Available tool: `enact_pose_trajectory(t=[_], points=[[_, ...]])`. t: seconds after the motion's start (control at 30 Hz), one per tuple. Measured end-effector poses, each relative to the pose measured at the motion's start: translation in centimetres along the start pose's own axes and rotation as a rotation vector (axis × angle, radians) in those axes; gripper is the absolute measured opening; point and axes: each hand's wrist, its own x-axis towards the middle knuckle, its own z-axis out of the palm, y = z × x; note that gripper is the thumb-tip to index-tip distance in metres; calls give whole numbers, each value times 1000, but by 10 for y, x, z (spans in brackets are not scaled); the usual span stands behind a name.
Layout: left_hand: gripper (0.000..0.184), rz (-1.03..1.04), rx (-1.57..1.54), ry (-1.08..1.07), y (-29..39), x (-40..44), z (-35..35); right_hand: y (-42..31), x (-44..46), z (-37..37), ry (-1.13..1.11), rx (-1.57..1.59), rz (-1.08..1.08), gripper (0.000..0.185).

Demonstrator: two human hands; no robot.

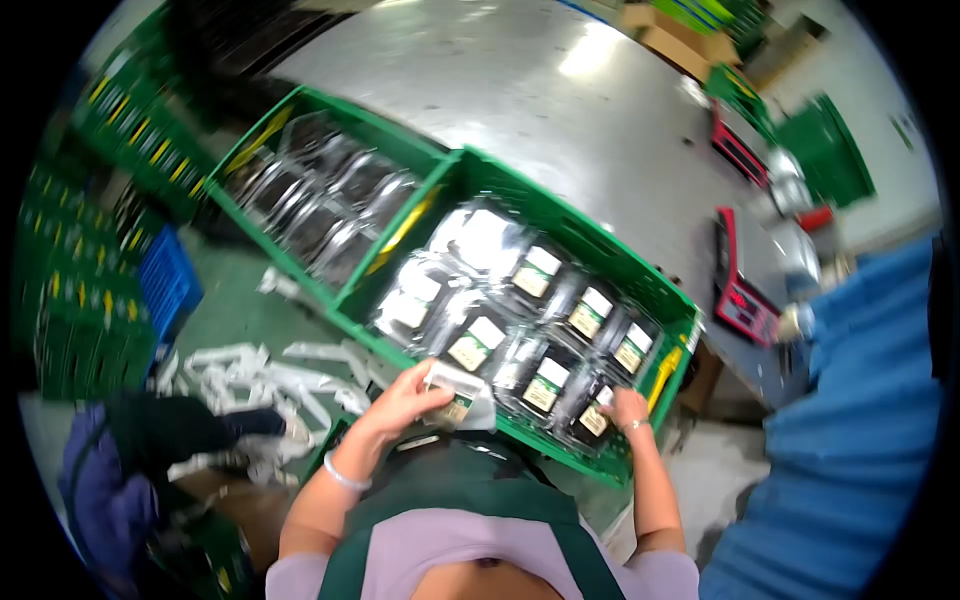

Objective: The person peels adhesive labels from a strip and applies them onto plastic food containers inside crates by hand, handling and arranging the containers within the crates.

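Beside the bench (pixel 480 90), packs (pixel 547 385) are labelled in the right crate (pixel 560 222), none visibly in the left crate (pixel 395 150); a see-through packet (pixel 462 384) is pinched by left fingers (pixel 432 399), a near-right pack (pixel 592 421) touched by right fingers (pixel 614 409), grip unclear

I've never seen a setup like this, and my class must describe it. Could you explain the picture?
There is no machine: a person works bare-handed, and a camera worn on the head looks forward and down. The left hand holds a pale, partly see-through item, hard to identify. The right hand is at a labelled pack in a green crate. More packs lie beside it; the neighbouring crate holds packs with no labels visible. Beyond is a metal table with red scales.
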Motion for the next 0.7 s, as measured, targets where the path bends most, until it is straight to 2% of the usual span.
enact_pose_trajectory(t=[0.03, 0.07, 0.1, 0.17, 0.23, 0.3, 0.33, 0.37, 0.43, 0.47, 0.6, 0.63, 0.7], points=[[32, 7, 3, 23, 3, -5, -14, -1, 7, 3, -70, -63, 59, 50], [37, 77, -41, -6, 13, -13, -20, -3, 8, -4, 78, -66, 54, 51], [39, 271, 26, 122, 18, -20, -22, -29, 8, -39, 171, -116, 81, 50], [36, 303, -108, 303, 26, -39, -32, -64, 18, -77, 382, 21, -210, 47], [38, 443, -261, 429, 14, -49, -39, -141, 17, -126, 208, 388, -583, 51], [24, 528, -387, 597, 17, -69, -29, -242, -10, -151, 12, 942, -782, 55], [23, 583, -471, 668, 14, -75, -27, -285, -29, -160, -153, 1056, -882, 58], [27, 705, -523, 752, 8, -79, -28, -315, -37, -153, -300, 1066, -978, 46], [27, 862, -674, 760, 2, -99, -37, -357, -28, -127, -329, 852, -1258, 27], [27, 907, -776, 782, -3, -115, -43, -376, -42, -119, -500, 1022, -1051, 12], [23, 1087, -1095, 836, -13, -155, -64, -440, -76, -110, -564, 1084, -1012, 25], [23, 1119, -1115, 845, -21, -162, -69, -457, -83, -108, -653, 1153, -951, 25], [20, 1143, -927, 749, -33, -179, -77, -489, -102, -102, -665, 1214, -796, 25]])
